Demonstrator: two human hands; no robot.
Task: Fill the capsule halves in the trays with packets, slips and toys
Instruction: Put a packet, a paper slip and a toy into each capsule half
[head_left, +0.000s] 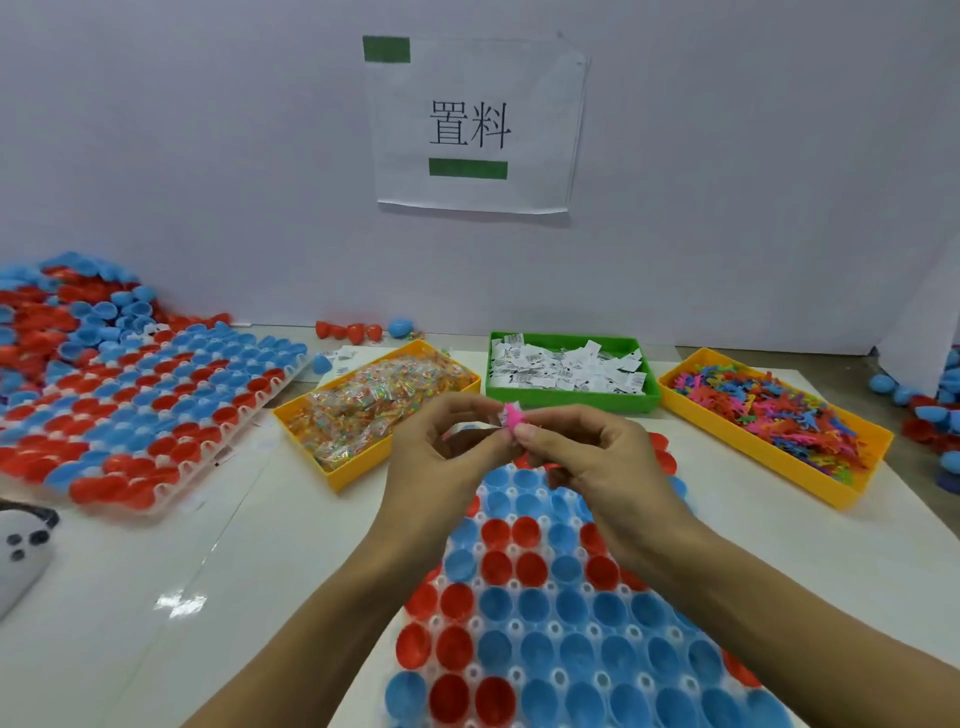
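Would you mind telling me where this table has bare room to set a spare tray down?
The widest bare patch lies left of the near capsule tray, below the filled tray and the packet bin. A narrower strip runs between the near tray and the toy bin. The back is crowded with bins, including the green slip bin, and the far left with loose halves.

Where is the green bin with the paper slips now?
The green bin sits at the back centre of the table, between two yellow bins, just beyond both hands.
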